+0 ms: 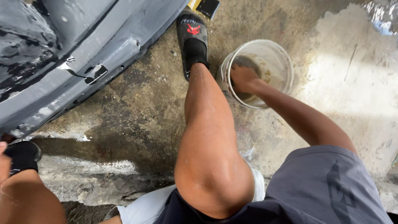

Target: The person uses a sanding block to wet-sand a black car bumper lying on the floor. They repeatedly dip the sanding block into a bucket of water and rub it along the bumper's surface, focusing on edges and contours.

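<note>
- Down inside the see-through plastic bucket (277, 62), the right hand (242, 78) is dipping into the brown, muddy water at the bottom.
- The fingers of this hand are curling down into the water, so I cannot tell if they are holding a rag or sponge, or nothing at all.
- The bucket is standing on the wet concrete floor (137, 103), all around the hand, with its rim just above the wrist. It is probably sitting this close so the arm is reaching it without a stretch.
- Just to the left of the hand, a foot in a black sock and a black slide sandal (191, 39) is planted on the floor, almost touching the bucket's side. The bent knee is rising up nearer to the camera than the hand, so the person seems to be sitting or squatting low.
- Far off to the left of the hand, a big grey car bumper (74, 54) is lying on the floor. It is looking wet and streaky, and it is staying within easy reach of the water.
- Beyond the hand, at the top edge, a small yellow and black thing (205, 6) is poking into view; I cannot tell what it is.
- The left hand is not showing clearly. Only a bit of skin at the far left edge (3, 159) is peeking in beside the other sandal (23, 155), so its grip cannot be told.
</note>
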`<control>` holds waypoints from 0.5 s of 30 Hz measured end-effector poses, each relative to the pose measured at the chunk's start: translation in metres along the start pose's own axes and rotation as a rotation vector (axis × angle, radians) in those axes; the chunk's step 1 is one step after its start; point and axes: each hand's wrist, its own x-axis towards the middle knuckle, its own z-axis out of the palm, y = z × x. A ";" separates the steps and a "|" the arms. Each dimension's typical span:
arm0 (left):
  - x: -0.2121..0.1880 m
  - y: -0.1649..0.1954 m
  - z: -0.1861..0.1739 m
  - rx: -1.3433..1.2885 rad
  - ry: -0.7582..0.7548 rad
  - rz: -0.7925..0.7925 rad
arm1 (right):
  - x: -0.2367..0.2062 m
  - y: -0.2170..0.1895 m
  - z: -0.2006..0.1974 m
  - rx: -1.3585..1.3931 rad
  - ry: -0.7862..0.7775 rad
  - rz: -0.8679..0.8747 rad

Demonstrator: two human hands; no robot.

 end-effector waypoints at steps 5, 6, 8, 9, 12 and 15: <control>-0.004 -0.001 -0.008 -0.042 -0.016 0.038 | -0.021 0.022 -0.045 0.507 -0.102 0.049; -0.004 -0.001 -0.009 -0.048 -0.018 0.046 | -0.028 0.027 -0.055 0.579 -0.192 0.178; -0.003 0.000 -0.012 -0.048 -0.025 0.052 | -0.043 0.035 -0.072 0.846 -0.272 0.212; -0.003 0.001 -0.013 -0.039 -0.026 0.045 | -0.050 0.038 -0.079 1.041 -0.252 0.116; -0.002 0.005 -0.019 -0.019 0.007 0.013 | -0.059 0.039 -0.091 1.235 -0.205 -0.015; 0.000 0.009 -0.029 0.006 0.011 -0.010 | -0.052 0.035 -0.092 1.066 -0.155 -0.040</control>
